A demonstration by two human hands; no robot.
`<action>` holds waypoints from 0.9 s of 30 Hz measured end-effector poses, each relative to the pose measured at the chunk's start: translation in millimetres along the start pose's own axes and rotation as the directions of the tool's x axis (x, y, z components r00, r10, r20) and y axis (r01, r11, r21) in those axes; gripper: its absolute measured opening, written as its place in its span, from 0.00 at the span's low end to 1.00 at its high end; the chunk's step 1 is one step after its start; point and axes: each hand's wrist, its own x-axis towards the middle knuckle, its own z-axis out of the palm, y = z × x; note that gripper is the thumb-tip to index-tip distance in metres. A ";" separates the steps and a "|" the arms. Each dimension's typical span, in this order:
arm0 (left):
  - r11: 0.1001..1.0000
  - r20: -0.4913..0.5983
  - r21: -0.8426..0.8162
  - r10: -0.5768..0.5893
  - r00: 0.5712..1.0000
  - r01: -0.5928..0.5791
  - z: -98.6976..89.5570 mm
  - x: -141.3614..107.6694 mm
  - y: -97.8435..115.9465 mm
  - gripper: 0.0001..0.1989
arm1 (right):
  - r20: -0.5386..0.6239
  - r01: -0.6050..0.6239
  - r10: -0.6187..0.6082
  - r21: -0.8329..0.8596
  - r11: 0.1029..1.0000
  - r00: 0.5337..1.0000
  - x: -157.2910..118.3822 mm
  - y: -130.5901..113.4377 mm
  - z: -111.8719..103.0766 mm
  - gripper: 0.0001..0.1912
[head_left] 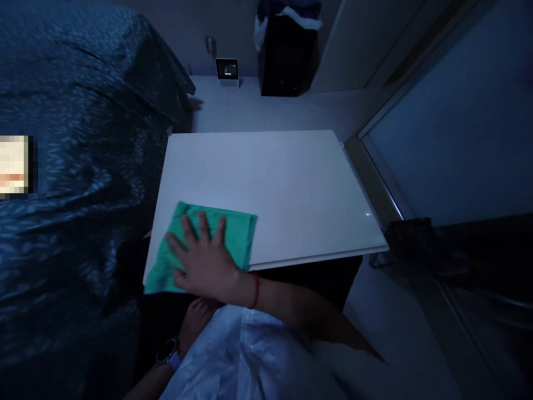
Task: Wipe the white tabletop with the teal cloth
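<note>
A green cloth (237, 233) lies spread over the front left corner of a white tabletop (283, 183), with part of it hanging past the front edge. My right hand (206, 261), a red band at its wrist, presses flat on the cloth with its fingers spread apart. Just in front of the table's edge, below the right hand, is my left hand (197, 316), with a watch (167, 351) on its wrist. Its fingers are dim and partly hidden, so their grip is unclear.
A bed with a patterned dark cover (83, 139) stands along the left. Behind the table are a small lit screen device (227, 69) and a black cabinet (283, 61) with cloth on top. To the right are a sliding panel (458, 139) and a dark object (412, 239) by the table corner.
</note>
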 end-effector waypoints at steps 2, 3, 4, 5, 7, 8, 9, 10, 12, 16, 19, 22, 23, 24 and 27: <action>1.000 -0.031 0.026 -0.007 1.000 0.008 0.2 -1.8 3.0 0.25 | -0.049 0.122 -0.127 -0.089 0.988 0.991 16.9 -21.3 6.4 0.40; 0.999 -0.044 0.042 -0.015 0.999 0.017 0.0 -2.3 4.7 0.25 | -0.062 0.169 -0.178 -0.126 0.977 0.982 22.7 -27.5 8.2 0.39; 0.998 -0.049 0.051 -0.029 0.998 0.032 -0.4 -2.5 6.5 0.26 | -0.069 0.206 -0.218 -0.146 0.968 0.974 26.5 -30.7 9.1 0.38; 0.998 -0.046 0.056 -0.040 0.998 0.043 -0.9 -2.3 8.0 0.26 | -0.071 0.235 -0.248 -0.152 0.960 0.966 28.0 -31.1 9.3 0.37; 0.997 -0.027 0.057 -0.058 0.998 0.059 -2.4 -0.9 10.1 0.27 | -0.070 0.272 -0.282 -0.126 0.954 0.957 24.4 -24.3 7.5 0.36; 0.996 -0.015 0.056 -0.066 0.998 0.067 -3.2 0.1 10.7 0.27 | -0.069 0.281 -0.289 -0.106 0.954 0.955 19.5 -17.8 5.8 0.36; 0.996 -0.001 0.053 -0.072 0.997 0.072 -3.9 1.1 11.0 0.26 | -0.063 0.275 -0.281 -0.086 0.958 0.958 12.6 -9.6 3.7 0.36; 0.996 0.012 0.049 -0.078 0.997 0.077 -4.4 2.1 11.1 0.25 | -0.049 0.256 -0.259 -0.064 0.965 0.965 4.0 -0.1 1.4 0.35; 0.996 0.032 0.040 -0.087 0.996 0.085 -4.6 3.2 11.2 0.26 | -0.006 0.175 -0.175 -0.006 0.985 0.985 -18.2 22.1 -3.4 0.36; 0.992 0.035 0.034 -0.125 0.992 0.123 -1.6 2.0 10.1 0.29 | 0.090 -0.111 0.105 0.062 0.992 0.990 -80.5 72.9 -9.3 0.42; 0.991 0.044 0.033 -0.133 0.990 0.131 1.1 -0.3 7.3 0.29 | 0.062 -0.345 0.344 0.011 0.938 0.937 -137.1 111.2 -9.0 0.42; 0.991 0.070 0.039 -0.134 0.989 0.131 2.2 -2.0 4.7 0.28 | -0.058 -0.545 0.542 -0.080 0.834 0.838 -189.1 147.6 -8.7 0.38; 0.990 0.078 0.043 -0.138 0.987 0.135 2.3 -2.3 4.4 0.28 | -0.090 -0.591 0.585 -0.100 0.800 0.806 -202.3 159.3 -9.5 0.37; 0.989 0.084 0.048 -0.143 0.986 0.140 2.2 -2.4 4.4 0.29 | -0.115 -0.629 0.619 -0.115 0.769 0.777 -212.4 170.7 -11.0 0.38; 0.987 0.094 0.059 -0.155 0.983 0.150 1.2 -1.4 6.0 0.30 | -0.145 -0.694 0.679 -0.138 0.707 0.720 -220.4 204.0 -19.4 0.38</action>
